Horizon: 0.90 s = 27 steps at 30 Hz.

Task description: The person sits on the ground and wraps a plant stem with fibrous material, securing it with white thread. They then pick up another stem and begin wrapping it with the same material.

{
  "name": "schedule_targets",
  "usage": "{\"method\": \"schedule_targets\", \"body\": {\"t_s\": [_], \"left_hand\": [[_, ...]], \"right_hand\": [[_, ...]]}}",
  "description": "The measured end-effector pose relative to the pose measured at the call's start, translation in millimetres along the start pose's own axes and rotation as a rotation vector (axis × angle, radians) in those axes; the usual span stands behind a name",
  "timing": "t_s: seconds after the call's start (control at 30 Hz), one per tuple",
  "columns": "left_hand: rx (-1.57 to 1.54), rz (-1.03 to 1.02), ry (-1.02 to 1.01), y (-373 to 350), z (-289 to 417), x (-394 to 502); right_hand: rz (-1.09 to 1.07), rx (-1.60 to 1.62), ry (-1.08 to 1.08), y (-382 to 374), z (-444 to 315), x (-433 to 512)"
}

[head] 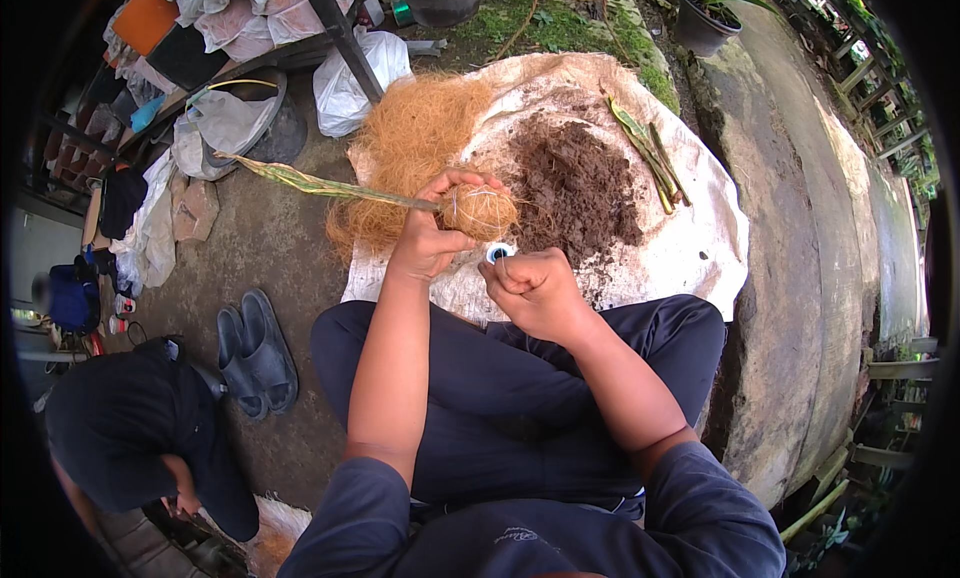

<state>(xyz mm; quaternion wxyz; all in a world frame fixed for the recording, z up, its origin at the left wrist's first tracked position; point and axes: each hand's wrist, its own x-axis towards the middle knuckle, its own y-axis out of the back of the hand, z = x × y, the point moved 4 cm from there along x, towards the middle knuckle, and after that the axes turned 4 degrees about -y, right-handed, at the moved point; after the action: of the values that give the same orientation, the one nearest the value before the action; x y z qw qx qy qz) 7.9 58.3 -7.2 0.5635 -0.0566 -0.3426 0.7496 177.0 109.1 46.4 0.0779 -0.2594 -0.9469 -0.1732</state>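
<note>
My left hand (435, 236) holds a ball of brown coconut fibre (480, 212) wound with pale thread. A long variegated green-and-yellow leaf (322, 182) sticks out of the ball towards the left. Just below the ball, my right hand (529, 281) is closed on a small white-and-blue thread spool (499, 254). Loose coconut fibre (420, 127) lies heaped behind my left hand. Dark crumbly soil (577, 188) is piled on a pale woven sack (697, 240), and cut variegated leaves (643, 146) rest to the right of the soil.
Grey slide sandals (259, 353) stand on the concrete at left, near a co-worker (142, 428) in dark clothes. A black bucket (289, 120), a white plastic bag (360, 79) and a metal rack (341, 37) are at upper left. Potted plants (705, 22) stand beyond the sack.
</note>
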Motion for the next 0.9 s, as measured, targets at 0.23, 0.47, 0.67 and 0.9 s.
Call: {"method": "schedule_targets", "body": {"t_s": [0.23,0.47,0.67,0.9], "left_hand": [[-0.072,0.057,0.050,-1,-4,-3],[-0.064,0.083,0.148,-6,-15,-6],[-0.167,0.149,0.199,-14,-16,-7],[-0.049,0.212,0.221,-7,-25,-9]], "right_hand": [[-0.024,-0.098,0.060,-7,8,0],[0.033,-0.210,0.018,-12,39,3],[0.087,-0.195,-0.013,-10,46,5],[0.007,-0.320,-0.003,-5,52,7]]}}
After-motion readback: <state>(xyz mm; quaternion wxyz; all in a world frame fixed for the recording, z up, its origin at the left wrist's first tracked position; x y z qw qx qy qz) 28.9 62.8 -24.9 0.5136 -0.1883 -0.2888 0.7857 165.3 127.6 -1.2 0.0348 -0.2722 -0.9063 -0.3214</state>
